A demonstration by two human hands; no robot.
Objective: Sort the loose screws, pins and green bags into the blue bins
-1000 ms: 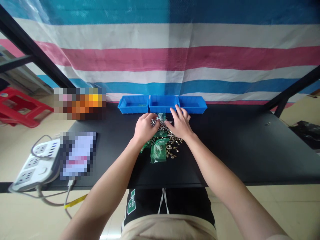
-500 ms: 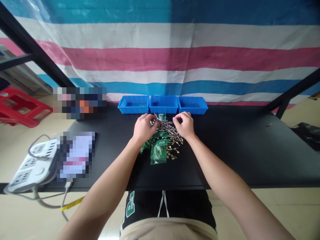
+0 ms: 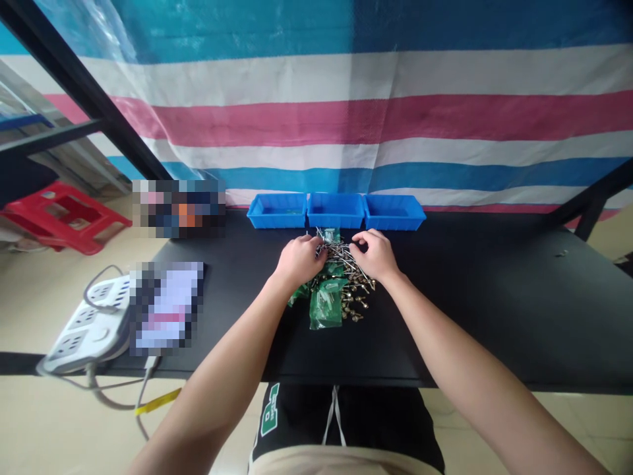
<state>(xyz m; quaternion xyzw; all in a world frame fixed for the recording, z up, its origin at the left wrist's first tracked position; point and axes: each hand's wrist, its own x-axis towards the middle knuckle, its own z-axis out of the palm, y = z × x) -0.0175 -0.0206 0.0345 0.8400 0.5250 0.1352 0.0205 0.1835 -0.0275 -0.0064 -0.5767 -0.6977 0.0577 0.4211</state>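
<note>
A pile of thin silver metal pins [image 3: 341,251] lies at the middle of the black table, with brass-coloured headed pieces [image 3: 354,309] scattered at its right and front. My left hand [image 3: 302,258] rests at the pile's left side, fingers bent closed over its edge; what they hold is hidden. On the right, my right hand [image 3: 376,254] hovers at the pile, thumb and forefinger curved with a small gap and nothing visible between them. In front lies a green plastic bag [image 3: 327,305] with small pale pieces inside, and another green bag [image 3: 331,235] shows behind the pins.
Three blue bins stand in a row behind the pile: left [image 3: 277,221], middle [image 3: 335,221] and right [image 3: 395,222]. A white power strip [image 3: 91,323] with cables and a blurred phone-like object [image 3: 168,307] lie left. Black frame posts [image 3: 119,138] rise at the table's sides.
The view has swung slightly left, so everything sits further right in the picture. My right thumb and forefinger have parted a little. My left hand stays over the pile's left edge.
</note>
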